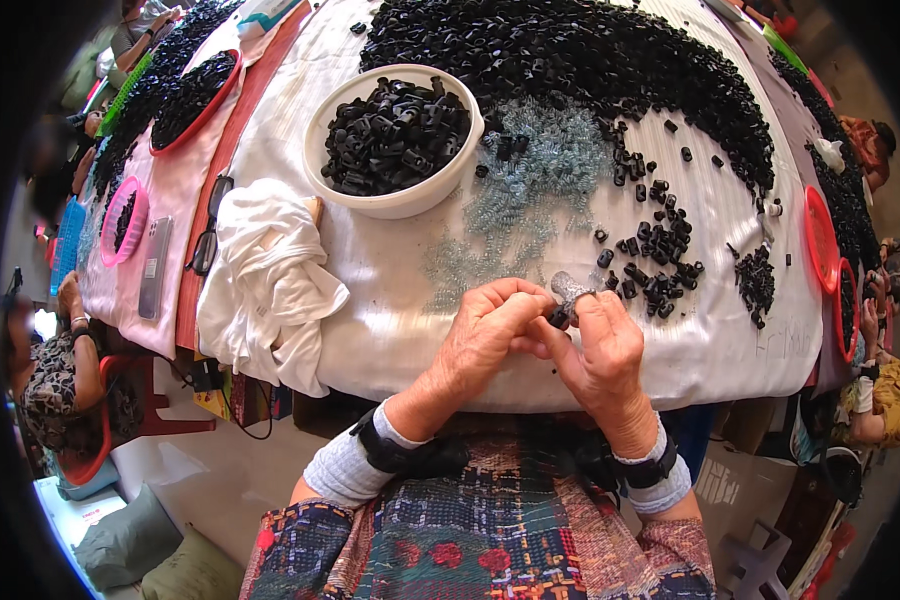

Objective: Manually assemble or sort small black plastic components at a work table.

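Both my hands meet over the near edge of the white-covered table, fingertips almost touching. My left hand (485, 335) is closed in a pinch, and so is my right hand (607, 350). Between them is a small black plastic piece (559, 318), mostly hidden by the fingers. A crinkled silver covering (571, 286) shows at the fingertips next to my right hand; I cannot tell what it wraps. Just beyond lies a spread of small pale metallic springs (530, 185). Short black plastic barrels (660, 245) are scattered to the right of the springs.
A white bowl (317, 165) full of black plastic pieces stands at left centre, near a crumpled white cloth (265, 275). A big heap of black pieces (610, 60) covers the far side. Smaller black bits (755, 285) lie at right. People sit at neighbouring tables.
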Demonstrator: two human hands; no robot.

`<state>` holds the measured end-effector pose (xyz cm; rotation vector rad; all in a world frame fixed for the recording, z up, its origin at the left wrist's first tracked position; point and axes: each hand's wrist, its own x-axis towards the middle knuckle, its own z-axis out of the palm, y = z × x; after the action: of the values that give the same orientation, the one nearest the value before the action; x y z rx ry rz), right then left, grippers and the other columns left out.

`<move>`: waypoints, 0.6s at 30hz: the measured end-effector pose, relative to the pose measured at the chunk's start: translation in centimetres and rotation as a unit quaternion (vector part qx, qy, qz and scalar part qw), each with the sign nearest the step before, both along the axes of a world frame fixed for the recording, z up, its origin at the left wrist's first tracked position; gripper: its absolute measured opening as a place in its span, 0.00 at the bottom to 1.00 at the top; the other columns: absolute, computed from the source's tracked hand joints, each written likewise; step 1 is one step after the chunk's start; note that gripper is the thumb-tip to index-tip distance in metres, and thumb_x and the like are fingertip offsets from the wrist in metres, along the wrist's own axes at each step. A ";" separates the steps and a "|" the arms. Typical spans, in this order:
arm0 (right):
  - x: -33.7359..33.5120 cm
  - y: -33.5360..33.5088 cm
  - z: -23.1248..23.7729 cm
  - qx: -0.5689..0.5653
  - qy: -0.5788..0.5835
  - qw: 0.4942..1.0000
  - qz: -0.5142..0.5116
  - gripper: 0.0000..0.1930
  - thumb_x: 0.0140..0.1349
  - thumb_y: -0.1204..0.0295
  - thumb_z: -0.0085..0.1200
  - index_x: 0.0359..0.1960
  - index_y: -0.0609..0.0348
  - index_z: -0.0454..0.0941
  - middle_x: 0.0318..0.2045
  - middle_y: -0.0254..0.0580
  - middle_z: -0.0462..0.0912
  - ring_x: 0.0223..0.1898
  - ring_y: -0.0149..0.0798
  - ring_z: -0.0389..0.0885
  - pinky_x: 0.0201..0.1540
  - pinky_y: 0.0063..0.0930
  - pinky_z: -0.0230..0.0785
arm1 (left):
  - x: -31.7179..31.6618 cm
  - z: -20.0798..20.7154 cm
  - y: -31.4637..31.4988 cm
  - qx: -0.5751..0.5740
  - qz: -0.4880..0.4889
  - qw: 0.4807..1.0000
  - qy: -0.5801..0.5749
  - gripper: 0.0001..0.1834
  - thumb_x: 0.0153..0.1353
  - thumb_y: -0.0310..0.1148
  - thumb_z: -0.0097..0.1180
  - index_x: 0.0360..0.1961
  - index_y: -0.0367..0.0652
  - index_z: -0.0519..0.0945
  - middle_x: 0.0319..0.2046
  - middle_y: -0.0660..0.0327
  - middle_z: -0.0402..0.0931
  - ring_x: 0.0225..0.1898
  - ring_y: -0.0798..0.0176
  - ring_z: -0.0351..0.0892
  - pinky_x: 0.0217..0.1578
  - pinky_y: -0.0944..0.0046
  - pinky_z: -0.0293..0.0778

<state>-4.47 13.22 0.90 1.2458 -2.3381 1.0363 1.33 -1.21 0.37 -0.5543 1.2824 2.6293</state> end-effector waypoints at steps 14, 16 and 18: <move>0.6 1.0 0.5 -0.019 0.028 0.999 0.006 0.19 0.38 0.73 0.67 0.31 0.67 0.72 0.23 0.46 0.72 0.25 0.47 0.72 0.25 0.35 0.67 | 0.7 0.3 0.3 -0.086 -0.071 0.991 0.073 0.10 0.60 0.33 0.55 0.36 0.35 0.77 0.31 0.61 0.78 0.32 0.71 0.78 0.34 0.72 0.76; 0.6 1.4 0.5 -0.025 0.023 0.999 0.003 0.19 0.38 0.73 0.67 0.31 0.67 0.72 0.23 0.46 0.72 0.25 0.47 0.72 0.26 0.35 0.68 | 0.8 0.5 0.5 -0.086 -0.079 0.990 0.077 0.11 0.61 0.33 0.55 0.37 0.35 0.77 0.32 0.60 0.79 0.33 0.70 0.78 0.34 0.72 0.76; 0.5 1.8 0.4 -0.029 0.017 0.999 0.002 0.19 0.38 0.73 0.67 0.31 0.67 0.72 0.23 0.46 0.72 0.25 0.47 0.72 0.26 0.35 0.68 | 0.9 0.4 0.6 -0.087 -0.086 0.989 0.080 0.11 0.61 0.34 0.55 0.37 0.36 0.77 0.33 0.60 0.79 0.34 0.70 0.78 0.34 0.72 0.76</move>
<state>-3.93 15.00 1.28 1.2383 -2.2646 1.0691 2.24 -0.62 0.76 -0.2453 1.5414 2.4785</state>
